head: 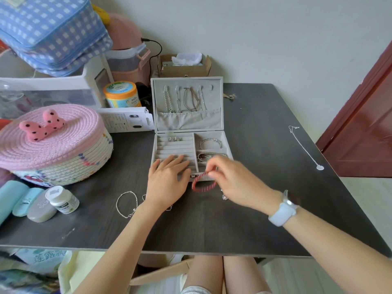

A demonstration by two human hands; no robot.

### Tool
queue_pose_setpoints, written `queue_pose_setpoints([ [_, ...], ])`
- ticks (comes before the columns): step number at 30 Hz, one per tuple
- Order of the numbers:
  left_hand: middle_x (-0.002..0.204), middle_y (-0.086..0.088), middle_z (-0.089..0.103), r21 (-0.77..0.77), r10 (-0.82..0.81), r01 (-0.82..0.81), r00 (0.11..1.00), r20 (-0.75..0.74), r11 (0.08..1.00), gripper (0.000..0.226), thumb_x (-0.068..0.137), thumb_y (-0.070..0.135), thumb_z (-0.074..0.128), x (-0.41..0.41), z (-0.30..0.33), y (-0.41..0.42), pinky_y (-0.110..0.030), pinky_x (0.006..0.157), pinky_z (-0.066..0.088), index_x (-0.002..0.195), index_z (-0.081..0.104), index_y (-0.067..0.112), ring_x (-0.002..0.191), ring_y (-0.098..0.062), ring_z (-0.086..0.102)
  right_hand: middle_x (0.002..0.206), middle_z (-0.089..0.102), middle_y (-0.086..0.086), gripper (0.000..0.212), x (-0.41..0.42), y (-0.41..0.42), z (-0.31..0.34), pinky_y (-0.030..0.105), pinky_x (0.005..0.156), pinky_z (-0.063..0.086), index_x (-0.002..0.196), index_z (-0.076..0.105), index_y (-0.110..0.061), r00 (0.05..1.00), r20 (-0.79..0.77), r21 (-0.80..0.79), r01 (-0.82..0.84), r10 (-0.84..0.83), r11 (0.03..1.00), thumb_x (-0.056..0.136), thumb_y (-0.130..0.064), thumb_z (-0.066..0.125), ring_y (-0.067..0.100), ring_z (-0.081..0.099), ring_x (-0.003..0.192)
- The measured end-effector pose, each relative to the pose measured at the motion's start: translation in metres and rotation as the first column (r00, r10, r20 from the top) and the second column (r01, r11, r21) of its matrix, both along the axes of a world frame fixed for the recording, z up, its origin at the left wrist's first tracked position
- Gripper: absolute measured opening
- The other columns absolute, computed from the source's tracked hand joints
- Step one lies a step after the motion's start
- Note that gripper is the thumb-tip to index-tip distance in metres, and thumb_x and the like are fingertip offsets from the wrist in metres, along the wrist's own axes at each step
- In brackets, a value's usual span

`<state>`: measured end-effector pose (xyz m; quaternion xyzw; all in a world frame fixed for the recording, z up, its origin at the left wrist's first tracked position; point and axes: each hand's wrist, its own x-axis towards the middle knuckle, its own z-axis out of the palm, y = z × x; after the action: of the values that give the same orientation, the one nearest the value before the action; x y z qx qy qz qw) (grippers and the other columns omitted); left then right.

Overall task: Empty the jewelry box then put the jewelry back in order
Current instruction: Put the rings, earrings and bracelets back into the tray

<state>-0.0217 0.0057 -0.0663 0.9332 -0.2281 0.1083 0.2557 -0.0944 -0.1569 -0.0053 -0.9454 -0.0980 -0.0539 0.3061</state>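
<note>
A grey jewelry box (224, 143) stands open on the dark table, lid upright with several chains (184, 99) hanging inside. Rings (174, 139) sit in the left ring rolls. A silver bangle (210, 143) lies in the upper right compartment, more bracelets (209, 156) in the one below. My left hand (168, 179) rests flat on the box's front left corner, fingers straight. My right hand (231, 180) pinches a red bracelet (204, 183) just in front of the box. A silver bracelet (126, 203) lies on the table by my left forearm.
A thin necklace (305, 147) with a round pendant lies far right on the table (254, 219). A pink-lidded woven basket (55, 143), a small white bottle (62, 199) and teal cases (19, 200) stand left. A small ring (224, 196) lies under my right hand.
</note>
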Motion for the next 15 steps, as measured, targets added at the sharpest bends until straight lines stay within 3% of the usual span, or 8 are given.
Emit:
queue_pose_setpoints([
  [2,0.134,0.004,0.053,0.003,-0.001,0.002,0.999,-0.032,1.0,0.044,0.085,0.039,0.037,0.001,0.0,0.0,-0.036,0.111,0.016,0.118,0.062,0.025,0.133,-0.015,0.037,0.092,0.049,-0.009,0.016,0.014,-0.012,0.012,0.012,0.07,0.036,0.105,0.056,-0.01,0.982,0.178,0.041,0.063,-0.069,0.997,0.092,-0.011,0.047,0.005,0.046,0.078],
  [5,0.138,0.006,0.049,0.019,-0.001,0.002,0.998,-0.058,1.0,0.036,0.091,0.036,0.043,0.003,0.0,0.001,-0.034,0.112,0.013,0.122,0.059,0.027,0.135,-0.013,0.033,0.095,0.047,-0.006,0.025,0.037,-0.026,0.018,0.009,0.07,0.034,0.111,0.06,-0.007,0.945,0.304,0.016,0.118,-0.117,0.993,0.092,-0.004,0.044,0.006,0.048,0.077],
  [9,0.136,0.006,0.051,0.026,-0.008,0.009,0.999,-0.054,1.0,0.047,0.084,0.042,0.034,0.001,0.001,0.001,-0.035,0.112,0.015,0.121,0.06,0.027,0.134,-0.014,0.035,0.089,0.05,-0.005,0.024,0.06,-0.029,0.007,-0.001,0.068,0.033,0.104,0.064,-0.005,0.953,0.255,0.074,0.15,-0.164,0.986,0.091,-0.002,0.044,-0.003,0.046,0.069],
  [12,0.135,0.006,0.052,0.025,-0.001,0.002,0.999,-0.044,1.0,0.049,0.082,0.042,0.033,0.0,0.001,0.001,-0.034,0.111,0.015,0.12,0.061,0.027,0.133,-0.014,0.037,0.081,0.045,-0.015,0.024,0.068,-0.024,-0.007,0.006,0.067,0.037,0.103,0.064,-0.004,0.964,0.17,0.126,0.185,-0.205,0.975,0.091,0.0,0.044,0.002,0.049,0.066],
  [15,0.133,0.005,0.054,0.016,0.008,-0.007,1.0,-0.029,1.0,0.046,0.083,0.041,0.035,-0.001,-0.001,0.0,-0.035,0.111,0.017,0.118,0.062,0.026,0.132,-0.015,0.039,0.092,0.056,0.002,0.026,0.069,-0.027,-0.019,0.013,0.073,0.036,0.104,0.064,-0.003,0.962,0.119,0.073,0.239,-0.246,0.968,0.09,0.0,0.043,0.012,0.05,0.074],
])
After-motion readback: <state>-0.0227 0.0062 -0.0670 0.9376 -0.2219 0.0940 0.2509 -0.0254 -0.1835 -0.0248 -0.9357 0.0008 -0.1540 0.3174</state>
